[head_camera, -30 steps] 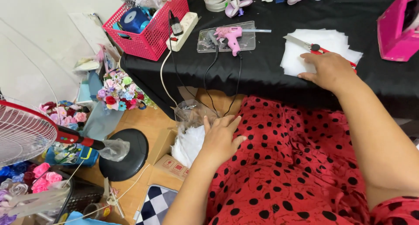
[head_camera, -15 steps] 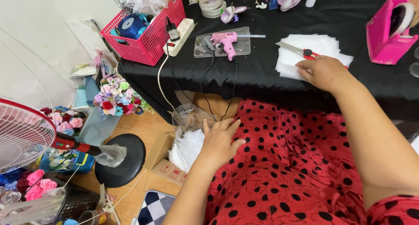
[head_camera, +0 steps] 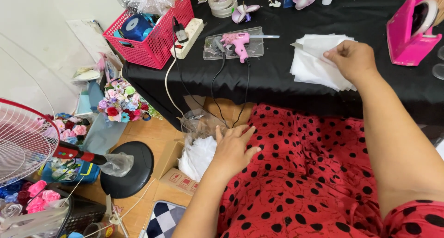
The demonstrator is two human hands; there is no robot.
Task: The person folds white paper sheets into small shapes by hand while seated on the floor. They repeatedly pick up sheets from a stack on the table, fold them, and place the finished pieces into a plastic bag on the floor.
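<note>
A table draped in black cloth (head_camera: pixel 277 85) fills the top of the view, set over a tan tiled floor (head_camera: pixel 152 131) against a pale wall, and here in the foreground is the person's lap in a red dress with black dots (head_camera: pixel 300 187). Off to the left, a white fan with a red neck (head_camera: pixel 27 141) stands on a round black base (head_camera: pixel 127 168), with bunches of small coloured flowers (head_camera: pixel 121 101) crowded near it on the floor. On the table's left corner sits a red plastic basket (head_camera: pixel 157 34) holding a blue ribbon spool, and just beside it a white power strip (head_camera: pixel 189 37) with cords trailing over the edge. Far right, a pink tape dispenser (head_camera: pixel 409 32). Centre table, a pink glue gun (head_camera: pixel 238 41) rests on a clear tray. Now the stack of white paper sheets (head_camera: pixel 314 62) lies on the cloth right of the glue gun, and the right hand (head_camera: pixel 351 60) is on it, thumb and fingers pinching the upper corner of the top sheet. Down below the table edge, the left hand (head_camera: pixel 233 148) lies flat and loose on the dress, fingers spread, gripping nothing, just beside a clear plastic bag of white material (head_camera: pixel 199 148) in a cardboard box on the floor.
</note>
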